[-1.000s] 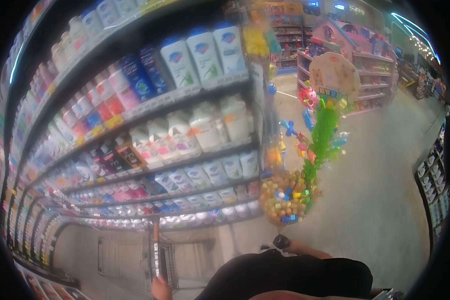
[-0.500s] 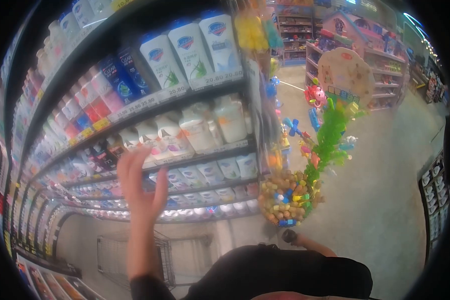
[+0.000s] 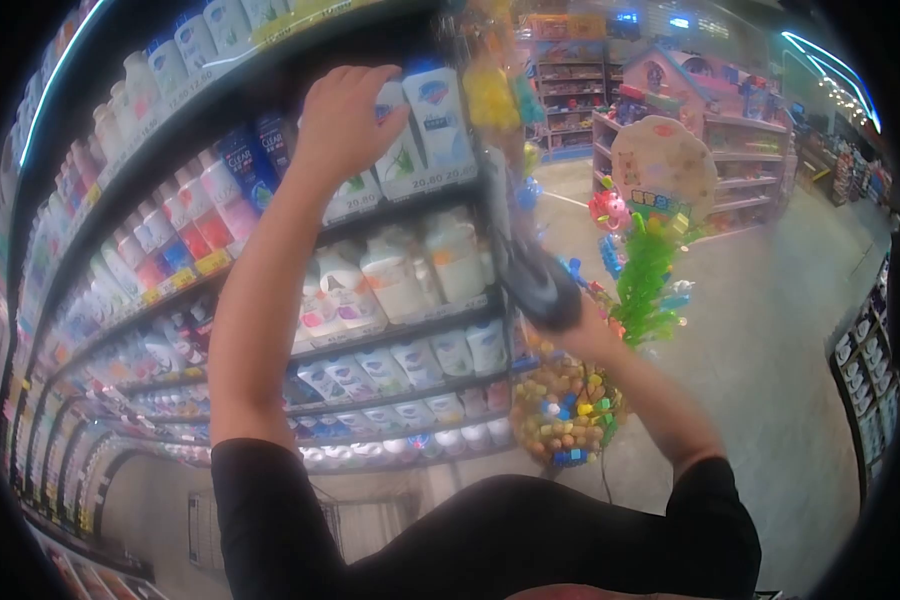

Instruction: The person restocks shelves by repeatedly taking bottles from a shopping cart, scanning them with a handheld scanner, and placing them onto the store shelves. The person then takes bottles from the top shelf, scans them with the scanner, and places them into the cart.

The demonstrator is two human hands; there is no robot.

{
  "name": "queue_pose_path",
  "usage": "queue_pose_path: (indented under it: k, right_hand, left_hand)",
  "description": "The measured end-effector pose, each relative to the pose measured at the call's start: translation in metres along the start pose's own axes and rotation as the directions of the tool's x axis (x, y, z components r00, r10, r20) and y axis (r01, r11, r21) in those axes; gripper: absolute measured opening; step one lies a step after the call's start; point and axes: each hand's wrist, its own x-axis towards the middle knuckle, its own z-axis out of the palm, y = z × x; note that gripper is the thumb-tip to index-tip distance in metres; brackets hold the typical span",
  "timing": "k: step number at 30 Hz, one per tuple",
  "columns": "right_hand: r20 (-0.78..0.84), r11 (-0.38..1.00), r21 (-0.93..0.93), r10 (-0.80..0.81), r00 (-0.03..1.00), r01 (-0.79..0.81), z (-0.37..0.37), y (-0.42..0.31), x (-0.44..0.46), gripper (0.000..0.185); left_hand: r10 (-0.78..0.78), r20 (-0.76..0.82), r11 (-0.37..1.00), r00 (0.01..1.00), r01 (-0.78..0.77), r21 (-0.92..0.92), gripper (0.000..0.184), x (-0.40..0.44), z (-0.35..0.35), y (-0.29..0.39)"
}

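My left hand (image 3: 345,125) is raised at the upper shelf in front of the white body wash bottles (image 3: 438,118) with blue caps. Its fingers curve forward and its thumb stands apart from them; the hand hides the leftmost of these bottles and part of the middle one. Whether the fingertips touch a bottle cannot be made out. My right hand (image 3: 582,325) is closed around a dark, elongated object (image 3: 542,285) with a grey-white streak. Motion smears this object, so its kind is unclear; it is held upright-tilted near the end of the shelving.
Below stand white pump bottles (image 3: 390,268) and rows of smaller bottles. A net of wooden-coloured balls (image 3: 565,410) and a green hanging decoration (image 3: 645,270) are by the shelf end. A wire cart (image 3: 365,525) stands lower left; a toy display (image 3: 665,165) lies beyond.
My left hand has risen from the pump bottles to the blue-capped bottles. My right hand has come up from low beside my body, bringing the dark object to the shelf end.
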Motion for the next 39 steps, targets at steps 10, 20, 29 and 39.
queue_pose_path:
  k: [10, 20, 29, 39]
  right_hand:
    - [-0.193, 0.999, 0.025, -0.020, 0.981, 0.025, 0.055, -0.095, 0.157, 0.070]
    - [-0.220, 0.994, 0.088, -0.038, 0.975, 0.059, 0.065, -0.051, 0.180, 0.064]
    - [-0.270, 0.960, 0.228, -0.100, 0.958, 0.164, 0.066, -0.046, 0.159, 0.051]
    - [-0.252, 0.970, 0.155, -0.147, 0.956, 0.190, 0.063, -0.057, 0.044, 0.052]
  left_hand:
    - [-0.205, 0.317, 0.978, 0.926, 0.181, 0.103, 0.060, 0.060, 0.050, -0.001]
    - [-0.277, 0.260, 0.960, 0.925, 0.258, 0.105, 0.073, 0.060, 0.055, 0.009]
    - [-0.285, 0.111, 0.905, 0.952, 0.306, -0.296, 0.069, 0.041, 0.036, 0.021]
    - [-0.405, -0.304, 0.837, 0.862, 0.217, -0.502, 0.054, -0.015, -0.054, 0.053]
